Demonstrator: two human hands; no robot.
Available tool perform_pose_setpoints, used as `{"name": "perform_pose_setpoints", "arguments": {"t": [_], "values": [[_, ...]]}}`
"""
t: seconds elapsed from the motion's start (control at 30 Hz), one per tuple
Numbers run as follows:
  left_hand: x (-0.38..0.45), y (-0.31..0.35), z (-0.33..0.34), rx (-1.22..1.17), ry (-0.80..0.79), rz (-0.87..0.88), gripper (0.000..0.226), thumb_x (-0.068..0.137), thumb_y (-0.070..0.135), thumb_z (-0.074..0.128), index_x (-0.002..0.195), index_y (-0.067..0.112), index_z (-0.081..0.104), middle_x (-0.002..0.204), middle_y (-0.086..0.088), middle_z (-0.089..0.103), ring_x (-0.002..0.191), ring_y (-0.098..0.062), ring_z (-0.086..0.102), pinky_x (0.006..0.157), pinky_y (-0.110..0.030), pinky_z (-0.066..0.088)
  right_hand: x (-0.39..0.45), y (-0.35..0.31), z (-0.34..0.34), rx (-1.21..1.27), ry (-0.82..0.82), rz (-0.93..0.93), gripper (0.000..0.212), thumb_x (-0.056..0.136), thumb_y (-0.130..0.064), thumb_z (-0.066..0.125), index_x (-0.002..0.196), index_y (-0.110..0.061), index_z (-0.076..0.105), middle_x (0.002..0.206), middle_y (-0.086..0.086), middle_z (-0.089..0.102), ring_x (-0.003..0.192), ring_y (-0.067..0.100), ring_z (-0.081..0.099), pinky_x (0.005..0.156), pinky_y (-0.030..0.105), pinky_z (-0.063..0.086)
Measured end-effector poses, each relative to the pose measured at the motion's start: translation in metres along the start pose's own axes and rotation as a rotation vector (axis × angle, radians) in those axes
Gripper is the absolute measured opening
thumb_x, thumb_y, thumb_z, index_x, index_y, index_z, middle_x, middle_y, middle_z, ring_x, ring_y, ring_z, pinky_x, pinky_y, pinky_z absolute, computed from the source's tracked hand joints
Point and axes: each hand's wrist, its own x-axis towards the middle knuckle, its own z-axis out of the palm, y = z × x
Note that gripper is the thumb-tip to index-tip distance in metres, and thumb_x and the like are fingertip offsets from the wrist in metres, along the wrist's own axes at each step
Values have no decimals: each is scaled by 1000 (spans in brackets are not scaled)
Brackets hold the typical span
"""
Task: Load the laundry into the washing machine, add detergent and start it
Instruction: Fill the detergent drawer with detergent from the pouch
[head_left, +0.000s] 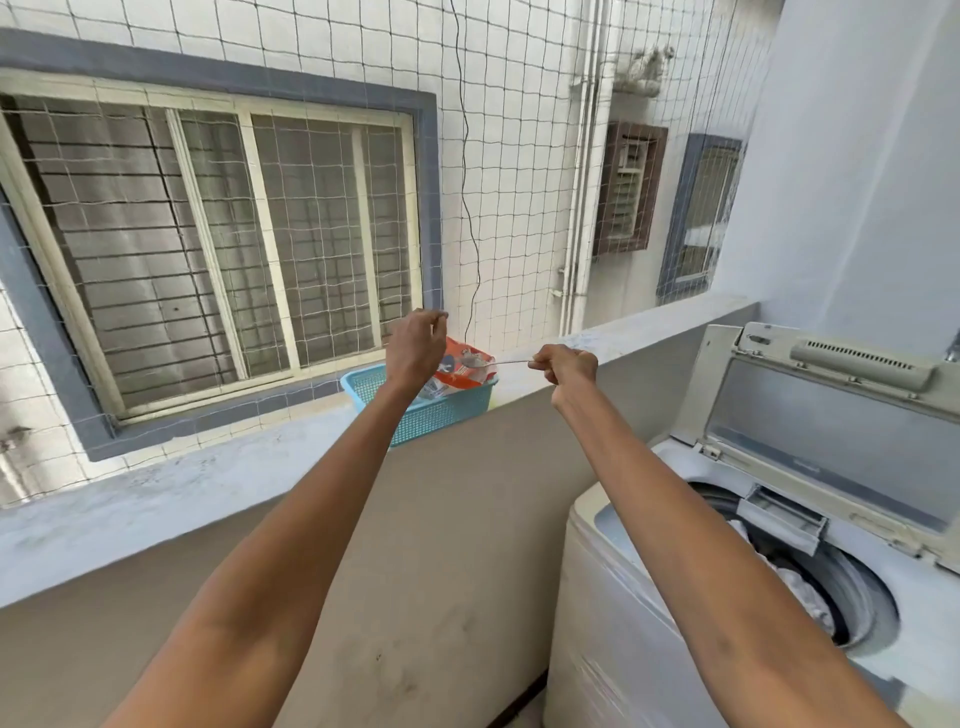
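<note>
Balcony ledge (218, 467), netted: turquoise basket (447, 410) holding orange detergent packet (465, 366). Left hand (415, 345) and right hand (563, 364) each pinch a thin strand stretched from the packet. Top-loader (779, 571) open, laundry (800, 577) inside. Risk: hard pull tips basket, spilling powder.

at mid frame a perforated turquoise plastic basket (422, 410) holds a glossy orange packet (464, 370). the ledge (218, 467) under it is rough, matt grey concrete. lower right, the washing machine (649, 597) is dull off-white plastic with white cloth (795, 579) inside.
</note>
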Motion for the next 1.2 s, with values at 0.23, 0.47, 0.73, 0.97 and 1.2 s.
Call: {"name": "perform_pose_setpoints", "arguments": {"t": [0.23, 0.47, 0.73, 0.97, 1.2], "values": [[5, 21, 24, -6, -7, 36, 34, 97, 21, 42, 99, 0, 69, 105, -19, 69, 90, -35, 63, 75, -42, 52, 7, -17, -45, 25, 67, 4, 16, 75, 3, 55, 64, -8, 51, 33, -4, 56, 54, 12, 47, 37, 11, 31], [-6, 72, 86, -12, -90, 137, 31, 96, 14, 42, 100, -1, 68, 110, -20, 64, 99, -37, 60, 88, -43, 45, 38, -22, -115, 7, 230, -12, 15, 75, 4, 55, 66, -7, 52, 31, -3, 53, 25, 2, 45, 30, 10, 29], [-48, 130, 218, -82, -307, 135, 31, 97, 15, 40, 105, -2, 65, 113, -21, 62, 103, -36, 59, 88, -42, 45, 92, -8, -233, -38, 431, -22, 16, 75, 2, 58, 68, -9, 48, 30, -5, 52, 23, 1, 42, 28, 10, 26], [-105, 164, 342, -67, -523, 113, 30, 96, 17, 40, 100, 0, 65, 110, -23, 63, 102, -39, 59, 83, -43, 44, 130, 32, -341, -85, 595, 16, 21, 60, -10, 67, 75, -13, 53, 81, 13, 69, 53, 17, 51, 48, 21, 41], [-157, 189, 442, 27, -751, 210, 28, 95, 15, 37, 90, 0, 61, 105, -21, 64, 96, -38, 59, 79, -42, 45, 147, 81, -415, -22, 788, 52, 33, 67, -4, 66, 71, -21, 38, 82, 9, 64, 67, 24, 55, 52, 27, 38]]}}
